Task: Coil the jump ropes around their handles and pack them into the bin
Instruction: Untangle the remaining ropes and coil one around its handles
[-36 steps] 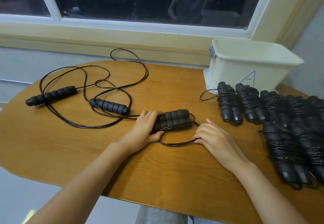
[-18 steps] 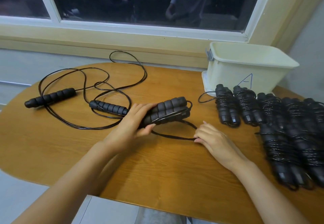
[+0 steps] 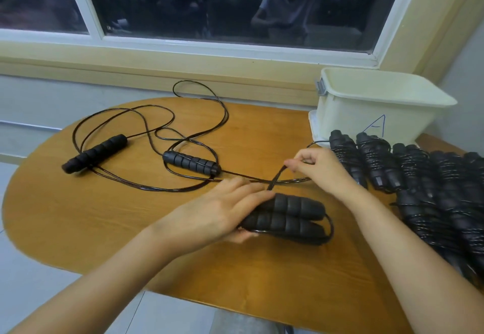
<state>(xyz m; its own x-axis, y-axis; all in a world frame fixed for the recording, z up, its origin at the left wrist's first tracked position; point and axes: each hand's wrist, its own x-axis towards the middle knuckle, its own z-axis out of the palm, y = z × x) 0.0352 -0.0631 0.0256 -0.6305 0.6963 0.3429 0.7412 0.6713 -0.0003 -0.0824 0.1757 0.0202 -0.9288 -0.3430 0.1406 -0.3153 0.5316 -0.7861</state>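
Head view, centre frame: your left hand grips the paired ribbed foam handles over the wooden counter, while your right hand pinches the thin glossy cord above them, so coiling looks barely begun. At left another rope sprawls uncoiled. Wound bundles crowd the right edge, unpacked. Upper right sits the cream plastic bin, its inside hidden.

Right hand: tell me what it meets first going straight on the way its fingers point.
Pointing left and pinching the cord, the right hand would probably meet the nearer loose handle first, unless it passes above it.
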